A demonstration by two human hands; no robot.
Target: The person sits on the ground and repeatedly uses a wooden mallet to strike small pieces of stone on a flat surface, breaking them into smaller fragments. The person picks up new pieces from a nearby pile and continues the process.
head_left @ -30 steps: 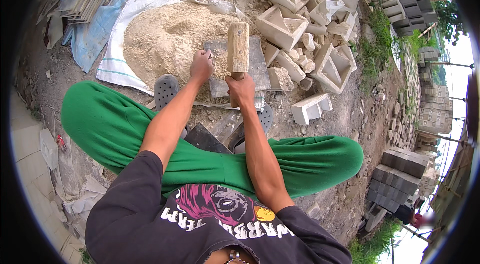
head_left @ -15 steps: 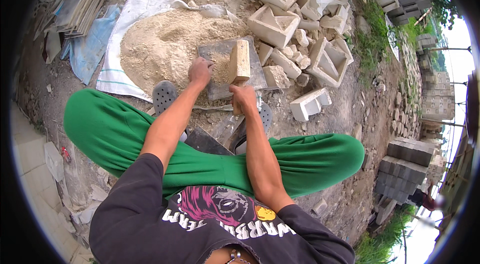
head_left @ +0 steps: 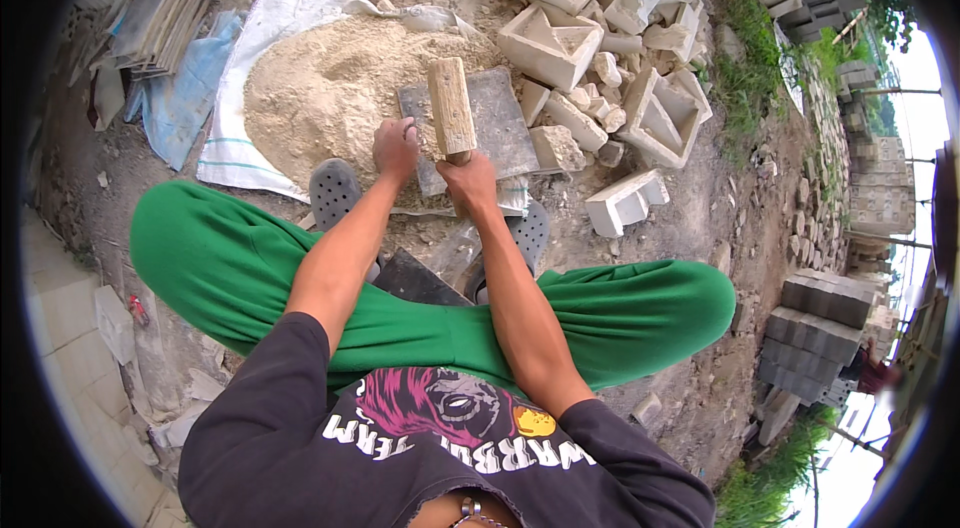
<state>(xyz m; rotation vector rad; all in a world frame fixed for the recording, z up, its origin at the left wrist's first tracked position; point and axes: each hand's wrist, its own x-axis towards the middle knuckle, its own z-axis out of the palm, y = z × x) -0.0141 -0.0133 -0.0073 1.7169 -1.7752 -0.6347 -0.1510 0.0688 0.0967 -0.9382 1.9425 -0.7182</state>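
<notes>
My right hand [head_left: 469,180] is wrapped round the handle of a wooden mallet, whose block-shaped head [head_left: 452,108] is over a dark flat slab [head_left: 505,128]. My left hand [head_left: 396,150] is closed at the slab's left edge, beside the mallet head. What its fingers hold, if anything, I cannot make out. Pale crushed stone [head_left: 320,88] lies heaped on a white woven sheet [head_left: 225,123] to the left of and beyond the slab. The mallet hides part of the slab's surface.
Broken cream-coloured moulded blocks [head_left: 555,43] and chunks are piled right of the slab, with one angular piece [head_left: 625,203] nearer. Flat boards [head_left: 160,28] are stacked far left above a blue sheet [head_left: 185,108]. Grey blocks [head_left: 815,328] stand at the right. My clogs [head_left: 333,193] flank the slab's near side.
The mallet has shifted left across the slab, toward my left hand, with my right hand still gripping it. My left hand has moved slightly nearer to me and stays closed.
</notes>
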